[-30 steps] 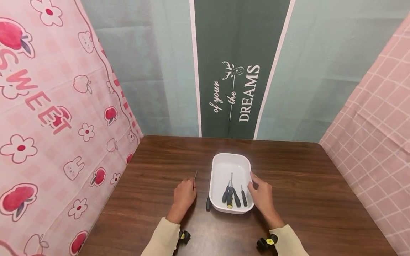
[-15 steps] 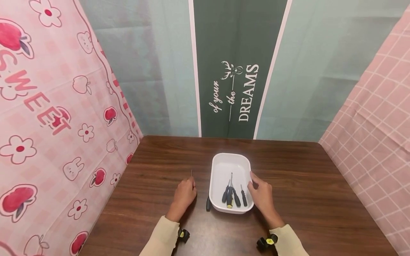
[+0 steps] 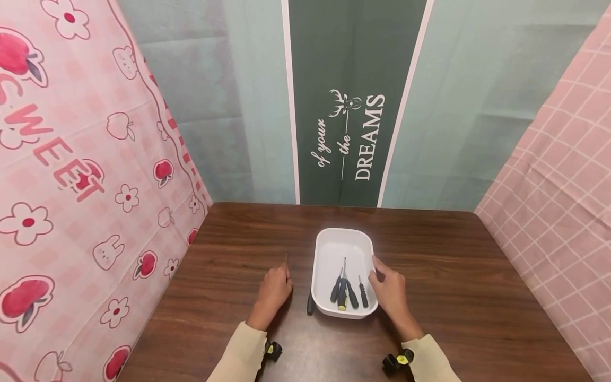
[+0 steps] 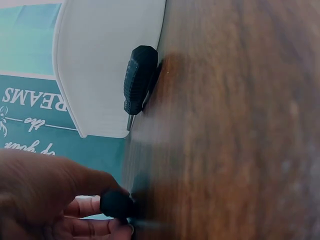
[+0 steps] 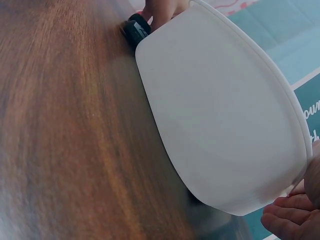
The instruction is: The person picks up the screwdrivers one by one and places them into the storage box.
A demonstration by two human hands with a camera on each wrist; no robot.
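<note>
In my left hand (image 3: 275, 289) is a screwdriver with a dark handle (image 4: 116, 205), held between thumb and fingers close over the table left of a white plastic tub (image 3: 314, 268). Its thin shaft points away from me in the head view. My right hand (image 3: 392, 289) holds the tub's right side, thumb at the rim. Inside the tub lie several screwdrivers, among them a black and yellow one (image 3: 342, 298) and a slim black one (image 3: 364, 296) to the right. Against the tub's outer left side rests another black screwdriver (image 4: 140, 80), handle toward me.
The brown wooden table (image 3: 439, 276) extends around the tub on all sides. A pink printed cloth (image 3: 95, 212) hangs at the left, a green curtain (image 3: 238, 106) at the back and a pink checked cloth (image 3: 563, 185) at the right.
The held screwdriver's shaft has swung leftward from its right lean and now shows fainter and near straight. My left hand has barely shifted; the right hand and tub stay put.
</note>
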